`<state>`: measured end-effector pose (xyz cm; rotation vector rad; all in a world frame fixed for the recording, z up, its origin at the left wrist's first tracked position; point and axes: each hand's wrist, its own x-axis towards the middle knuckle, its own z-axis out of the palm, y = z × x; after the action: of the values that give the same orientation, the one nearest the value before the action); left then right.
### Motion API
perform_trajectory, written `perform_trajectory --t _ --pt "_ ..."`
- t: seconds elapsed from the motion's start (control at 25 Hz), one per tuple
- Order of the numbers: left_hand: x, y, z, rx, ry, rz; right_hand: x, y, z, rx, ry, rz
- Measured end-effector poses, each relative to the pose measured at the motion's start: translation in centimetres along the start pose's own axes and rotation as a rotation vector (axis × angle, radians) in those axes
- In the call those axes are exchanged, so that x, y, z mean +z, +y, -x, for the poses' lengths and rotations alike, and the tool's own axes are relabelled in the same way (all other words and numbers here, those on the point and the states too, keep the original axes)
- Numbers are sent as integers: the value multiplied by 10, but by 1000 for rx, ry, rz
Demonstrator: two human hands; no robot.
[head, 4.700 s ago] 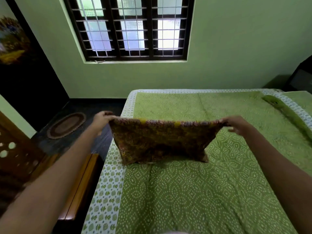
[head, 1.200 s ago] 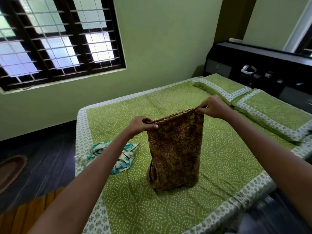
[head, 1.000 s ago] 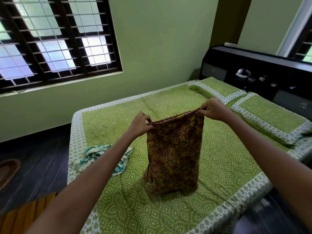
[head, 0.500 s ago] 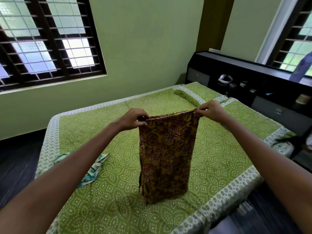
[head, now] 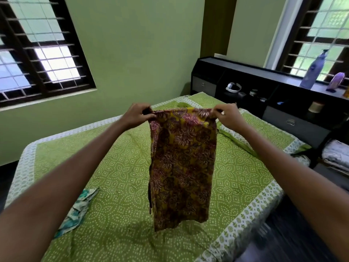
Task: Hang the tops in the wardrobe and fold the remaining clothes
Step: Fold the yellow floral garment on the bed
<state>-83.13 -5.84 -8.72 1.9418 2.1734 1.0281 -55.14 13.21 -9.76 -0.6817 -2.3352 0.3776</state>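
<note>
The left hand (head: 138,115) and right hand (head: 225,115) are each pinching a top corner of the folded floral garment (head: 182,163), letting it hang flat above the bed (head: 120,186), likely for another fold.

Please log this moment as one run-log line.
left hand: pinching top corner | right hand: pinching other corner | yellow-maroon floral cloth: hanging above green dotted bedspread | step: folding
</note>
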Motion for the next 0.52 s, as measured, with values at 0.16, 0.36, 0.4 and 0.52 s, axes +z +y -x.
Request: perform_trajectory --t 0.16,0.36,0.4,0.52 --pt "18 -11 -51 -4 -157 -47 1 42 -27 22 -54 57" --pt "38 -23 -101 2 -211 98 -9 79 -64 -25 -301 224" --pt "42 -26 -112 -26 -218 126 -10 87 -71 -17 -312 239" --pt "57 -30 -145 -99 -251 190 -13 113 -87 -10 -348 255"
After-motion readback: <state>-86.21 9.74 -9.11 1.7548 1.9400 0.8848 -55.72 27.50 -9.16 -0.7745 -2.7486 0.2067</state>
